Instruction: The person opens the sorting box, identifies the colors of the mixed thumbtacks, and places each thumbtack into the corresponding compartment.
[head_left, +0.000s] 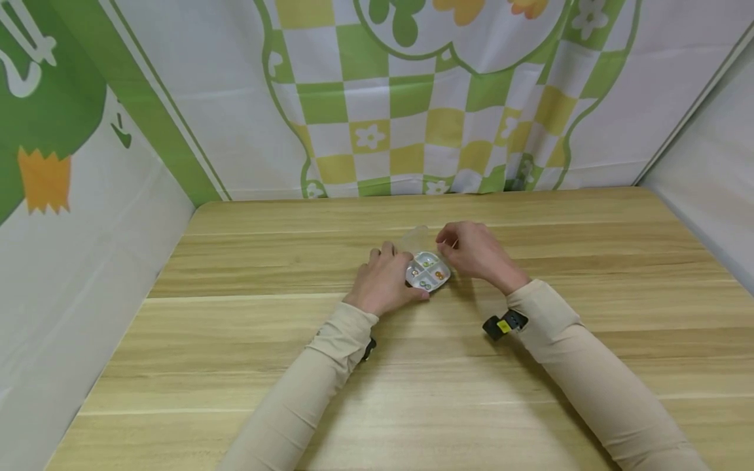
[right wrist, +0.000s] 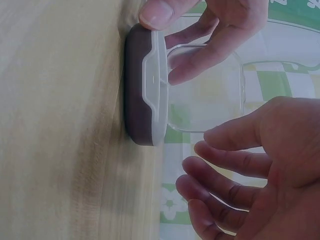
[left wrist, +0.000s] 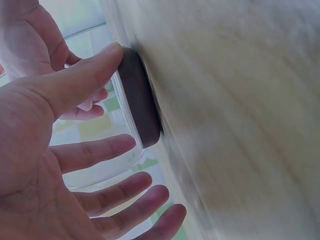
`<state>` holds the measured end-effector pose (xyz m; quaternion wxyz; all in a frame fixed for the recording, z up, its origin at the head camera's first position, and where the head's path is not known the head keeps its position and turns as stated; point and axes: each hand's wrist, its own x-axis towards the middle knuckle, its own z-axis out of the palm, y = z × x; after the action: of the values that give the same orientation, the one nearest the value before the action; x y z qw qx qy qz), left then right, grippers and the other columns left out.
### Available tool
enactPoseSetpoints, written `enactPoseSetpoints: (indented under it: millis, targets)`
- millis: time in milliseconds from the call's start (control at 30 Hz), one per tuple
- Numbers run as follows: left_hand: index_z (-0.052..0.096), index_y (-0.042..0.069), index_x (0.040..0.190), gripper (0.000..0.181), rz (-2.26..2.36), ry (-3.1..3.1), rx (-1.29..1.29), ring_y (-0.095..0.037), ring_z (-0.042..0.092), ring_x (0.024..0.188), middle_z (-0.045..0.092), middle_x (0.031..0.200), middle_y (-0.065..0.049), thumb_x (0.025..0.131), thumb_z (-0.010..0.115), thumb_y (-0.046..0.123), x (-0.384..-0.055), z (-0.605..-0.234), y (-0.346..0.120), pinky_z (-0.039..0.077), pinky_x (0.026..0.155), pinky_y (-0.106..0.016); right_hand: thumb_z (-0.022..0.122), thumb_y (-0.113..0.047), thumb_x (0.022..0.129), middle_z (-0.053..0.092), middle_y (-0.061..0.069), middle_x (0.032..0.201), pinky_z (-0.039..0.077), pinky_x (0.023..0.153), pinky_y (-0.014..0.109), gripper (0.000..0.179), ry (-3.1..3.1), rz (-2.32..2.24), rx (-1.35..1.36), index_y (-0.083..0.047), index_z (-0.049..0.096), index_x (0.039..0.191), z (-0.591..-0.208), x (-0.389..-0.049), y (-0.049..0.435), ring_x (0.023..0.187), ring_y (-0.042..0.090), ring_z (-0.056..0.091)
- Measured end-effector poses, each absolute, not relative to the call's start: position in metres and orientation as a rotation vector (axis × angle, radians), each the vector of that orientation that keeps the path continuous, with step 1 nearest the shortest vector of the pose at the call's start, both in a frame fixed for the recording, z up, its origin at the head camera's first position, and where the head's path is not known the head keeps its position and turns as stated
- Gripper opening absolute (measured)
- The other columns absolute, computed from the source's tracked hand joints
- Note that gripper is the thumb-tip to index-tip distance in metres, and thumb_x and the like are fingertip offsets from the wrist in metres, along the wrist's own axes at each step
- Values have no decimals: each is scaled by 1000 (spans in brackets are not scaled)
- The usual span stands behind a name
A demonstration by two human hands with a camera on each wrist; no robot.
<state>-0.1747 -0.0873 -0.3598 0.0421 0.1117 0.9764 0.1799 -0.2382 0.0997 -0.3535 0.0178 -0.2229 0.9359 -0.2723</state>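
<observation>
A small four-compartment pill box with a dark base and white rim sits on the table. Its clear lid stands raised on the far side. My left hand holds the box from the left, the thumb on the near edge and the index finger at the far edge; the other fingers spread loosely. Tiny green and orange pieces lie in the compartments, too small to make out. Just right of the lid is my right hand, its fingers loosely bent, thumb near the index finger, and nothing shows between them.
The wood-grain table extends to both sides and toward me. Behind it hangs a green, yellow and white checked curtain. Pale fabric walls stand at left and right. A dark strap with a yellow mark is on my right wrist.
</observation>
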Motion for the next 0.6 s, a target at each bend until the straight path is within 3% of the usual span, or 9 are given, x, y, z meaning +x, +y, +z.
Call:
enactPoseSetpoints:
  millis: [400, 600]
  targets:
    - [64, 8, 134, 63, 554, 2980, 341, -30, 51, 103, 54, 120, -14, 83, 85, 37, -178, -359, -92, 47, 88, -49, 49, -2, 99, 72, 18, 106, 50, 79, 46, 29, 2920, -883, -674, 2, 70, 118, -351, -239, 100, 90, 31, 65]
    - [65, 9, 132, 59, 551, 2974, 322, -30, 52, 104, 55, 118, -13, 83, 86, 34, -180, -358, -93, 46, 90, -50, 46, 2, 94, 68, 22, 117, 50, 90, 49, 40, 2896, -903, -690, 4, 62, 131, -351, -240, 101, 105, 35, 65]
